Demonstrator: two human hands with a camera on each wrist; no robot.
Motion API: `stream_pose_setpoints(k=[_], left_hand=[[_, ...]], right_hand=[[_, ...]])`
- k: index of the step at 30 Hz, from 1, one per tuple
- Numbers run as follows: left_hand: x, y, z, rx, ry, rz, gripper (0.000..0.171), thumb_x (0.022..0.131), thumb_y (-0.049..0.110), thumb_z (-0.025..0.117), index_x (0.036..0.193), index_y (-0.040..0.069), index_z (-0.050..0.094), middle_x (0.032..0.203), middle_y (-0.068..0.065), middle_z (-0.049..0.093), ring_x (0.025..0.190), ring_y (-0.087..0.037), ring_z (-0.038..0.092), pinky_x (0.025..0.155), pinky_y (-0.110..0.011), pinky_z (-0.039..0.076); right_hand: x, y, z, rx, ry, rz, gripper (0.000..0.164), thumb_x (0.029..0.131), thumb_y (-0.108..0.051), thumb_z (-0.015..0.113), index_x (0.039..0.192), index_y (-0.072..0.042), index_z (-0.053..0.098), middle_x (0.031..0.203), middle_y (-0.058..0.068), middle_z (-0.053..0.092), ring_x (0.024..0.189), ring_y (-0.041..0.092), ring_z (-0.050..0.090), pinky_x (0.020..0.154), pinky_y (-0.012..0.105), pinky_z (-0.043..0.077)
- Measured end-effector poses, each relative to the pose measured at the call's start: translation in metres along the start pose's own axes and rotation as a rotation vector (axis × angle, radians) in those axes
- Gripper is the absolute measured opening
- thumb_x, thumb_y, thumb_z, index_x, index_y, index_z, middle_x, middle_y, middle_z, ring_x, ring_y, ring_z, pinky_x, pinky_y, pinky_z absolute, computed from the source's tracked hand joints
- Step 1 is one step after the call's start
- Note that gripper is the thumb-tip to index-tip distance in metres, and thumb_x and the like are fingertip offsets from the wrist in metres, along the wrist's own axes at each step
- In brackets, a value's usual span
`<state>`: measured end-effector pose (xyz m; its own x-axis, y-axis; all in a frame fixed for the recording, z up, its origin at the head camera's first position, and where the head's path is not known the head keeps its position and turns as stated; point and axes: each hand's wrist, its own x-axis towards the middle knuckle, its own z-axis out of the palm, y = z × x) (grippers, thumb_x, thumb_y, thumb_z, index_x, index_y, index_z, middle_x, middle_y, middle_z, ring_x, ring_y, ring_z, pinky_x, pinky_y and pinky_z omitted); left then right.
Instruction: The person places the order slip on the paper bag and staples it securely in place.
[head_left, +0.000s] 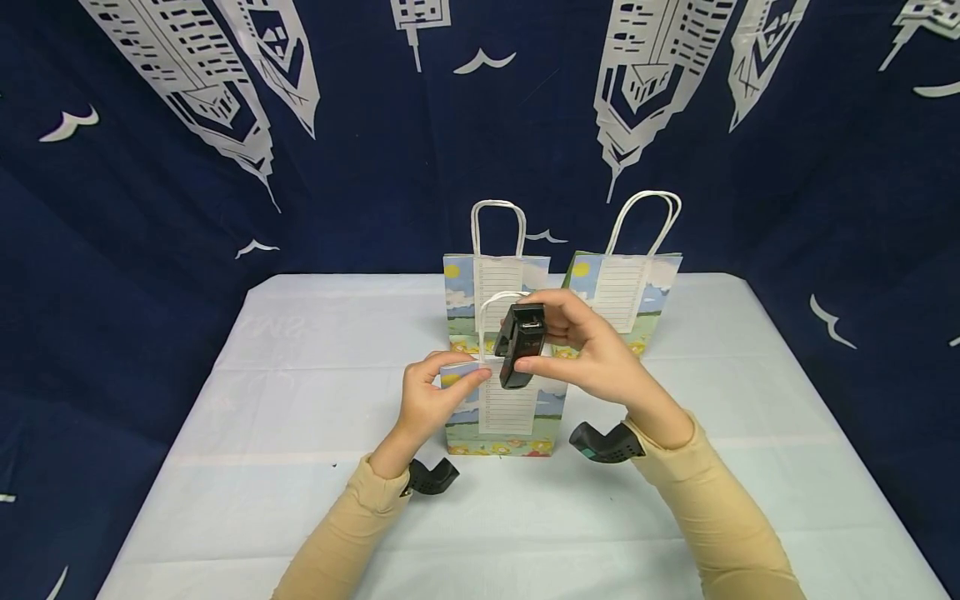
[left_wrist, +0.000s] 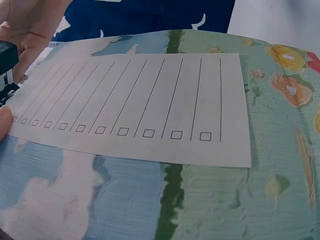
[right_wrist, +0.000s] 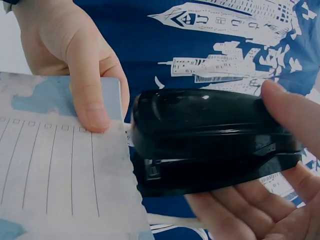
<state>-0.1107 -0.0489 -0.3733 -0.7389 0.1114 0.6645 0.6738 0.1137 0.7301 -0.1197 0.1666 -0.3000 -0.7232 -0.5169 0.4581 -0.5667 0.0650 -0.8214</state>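
A black stapler (right_wrist: 210,135) is gripped by my right hand (head_left: 592,350), thumb on one side and fingers on the other. Its front end stands right at the top edge of the nearest paper gift bag (head_left: 465,433), which has a painted sky and flower meadow. My left hand (head_left: 431,396) pinches that bag's top edge at its left corner, thumb in front. A white sheet with lines and small check boxes (left_wrist: 140,110) lies against the bag's front, its top under the left thumb in the right wrist view. White twisted handles (head_left: 483,321) rise behind the stapler.
Two more matching gift bags stand behind, one at the back left (head_left: 459,292) and one at the back right (head_left: 663,283), each with a lined sheet on its front. The white-covered table (head_left: 300,433) ends at a dark blue printed curtain (head_left: 420,142).
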Motion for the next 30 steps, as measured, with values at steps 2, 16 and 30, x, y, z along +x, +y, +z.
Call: stream_pose_setpoints(k=[2,16,30], left_hand=[[0.0,0.0,0.0,0.001,0.004,0.002,0.02,0.066,-0.015,0.076,0.083,-0.011,0.067,0.079,-0.022,0.067,0.079,-0.033,0.062,0.078,-0.038,0.051],[0.0,0.0,0.0,-0.003,0.003,0.0,0.019,0.067,-0.014,0.076,0.084,-0.012,0.067,0.079,-0.023,0.067,0.079,-0.035,0.062,0.079,-0.039,0.051],[0.002,0.001,0.0,-0.002,-0.007,0.005,0.02,0.066,-0.015,0.076,0.083,-0.012,0.067,0.078,-0.023,0.067,0.078,-0.035,0.063,0.078,-0.038,0.051]], right_hand=[[0.0,-0.001,0.002,-0.017,0.013,0.042,0.059,0.077,0.005,0.074,0.128,-0.005,0.047,0.11,0.011,0.059,0.097,0.023,0.064,0.086,0.035,0.05],[0.004,0.004,0.011,-0.112,0.054,0.058,0.057,0.08,0.001,0.073,0.13,-0.006,0.046,0.106,0.011,0.063,0.095,0.019,0.064,0.084,0.033,0.051],[0.006,0.005,0.013,-0.089,0.103,0.068,0.057,0.076,0.002,0.076,0.127,-0.005,0.051,0.104,0.011,0.065,0.089,0.019,0.065,0.08,0.033,0.053]])
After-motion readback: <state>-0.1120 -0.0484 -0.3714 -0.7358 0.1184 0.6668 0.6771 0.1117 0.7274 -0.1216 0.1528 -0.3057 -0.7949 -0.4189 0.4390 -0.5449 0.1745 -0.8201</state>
